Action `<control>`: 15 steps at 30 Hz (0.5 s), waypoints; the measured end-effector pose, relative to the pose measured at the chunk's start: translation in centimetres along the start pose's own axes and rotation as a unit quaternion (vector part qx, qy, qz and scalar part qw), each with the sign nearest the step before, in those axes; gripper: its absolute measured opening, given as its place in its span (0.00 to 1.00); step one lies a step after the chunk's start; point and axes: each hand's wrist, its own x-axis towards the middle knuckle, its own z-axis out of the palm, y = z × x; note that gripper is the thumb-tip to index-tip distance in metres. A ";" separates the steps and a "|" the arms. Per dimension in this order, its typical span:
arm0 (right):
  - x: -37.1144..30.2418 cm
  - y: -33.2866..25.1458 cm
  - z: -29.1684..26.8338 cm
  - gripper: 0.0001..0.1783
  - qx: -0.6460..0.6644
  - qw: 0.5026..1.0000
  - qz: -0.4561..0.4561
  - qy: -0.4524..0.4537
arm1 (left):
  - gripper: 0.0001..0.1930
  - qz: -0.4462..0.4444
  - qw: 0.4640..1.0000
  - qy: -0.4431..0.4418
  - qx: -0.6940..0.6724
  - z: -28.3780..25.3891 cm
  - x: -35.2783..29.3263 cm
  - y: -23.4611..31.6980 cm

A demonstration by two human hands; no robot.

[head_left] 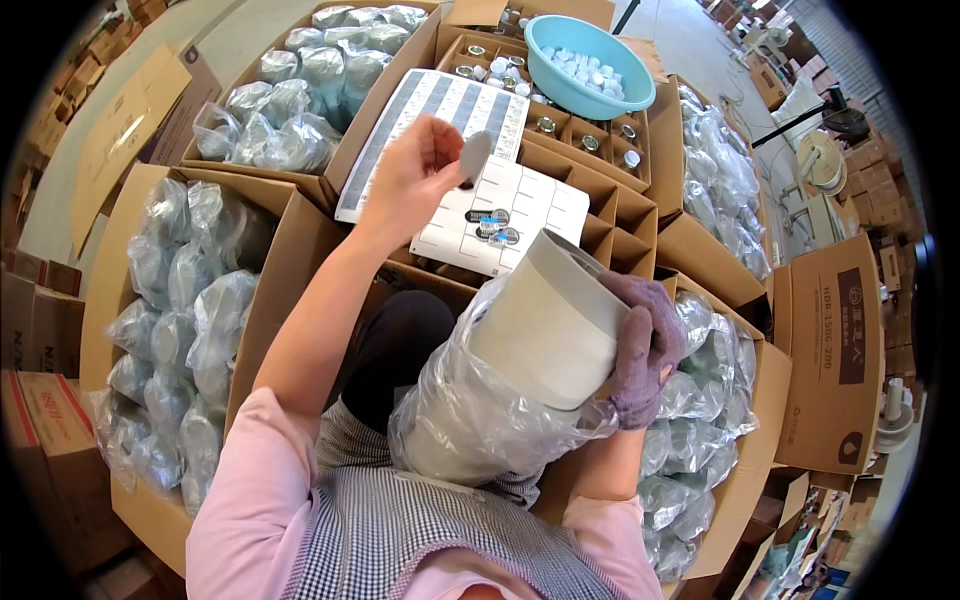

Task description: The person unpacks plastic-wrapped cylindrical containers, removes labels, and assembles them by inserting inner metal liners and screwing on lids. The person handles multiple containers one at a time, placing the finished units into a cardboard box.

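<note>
My bare left hand (420,175) is raised over the label sheets, pinching a round grey sticker-like disc (476,156) between thumb and fingers. A large beige-grey cylindrical housing (545,325) leans across my lap, tapering toward its upper open end. Its lower part sits in a clear plastic bag (450,400) pulled down around it. My right hand (645,345), in a grey-purple knit glove, grips the housing at its upper right side. Just beyond the housing lies a white label sheet (545,205) with a few dark round and blue labels left on it. Partly beneath it is a grey-and-white striped sheet (400,135).
Cartons of bagged housings stand at left (185,330), far left (310,85), right (700,430) and far right (720,180). Ahead, a divided carton (620,215) holds small metal-and-white parts. A light-blue basin (535,65) of small white pieces rests on it.
</note>
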 end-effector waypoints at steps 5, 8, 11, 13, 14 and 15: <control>0.6 -0.1 0.1 0.19 0.019 1.000 -0.007 0.001 | 0.18 -0.141 0.968 -0.014 0.208 2.4 2.5 -22.7; 0.7 0.1 -0.4 0.24 0.006 1.000 -0.025 -0.003 | 0.22 -0.130 0.922 -0.028 0.363 3.6 1.8 -25.9; 0.2 0.5 -0.4 0.28 0.009 1.000 -0.007 0.025 | 0.29 -0.118 0.842 -0.088 0.520 6.2 2.0 -20.5; 0.8 0.0 0.0 0.28 0.003 1.000 0.002 0.017 | 0.34 -0.085 0.835 -0.051 0.542 4.5 2.0 -18.6; 1.0 0.0 0.2 0.30 0.004 1.000 -0.018 0.015 | 0.34 -0.054 0.852 -0.006 0.520 3.8 1.4 -17.7; 1.3 0.3 0.1 0.30 0.047 0.998 -0.025 0.014 | 0.34 -0.020 0.867 0.039 0.497 3.2 1.0 -16.4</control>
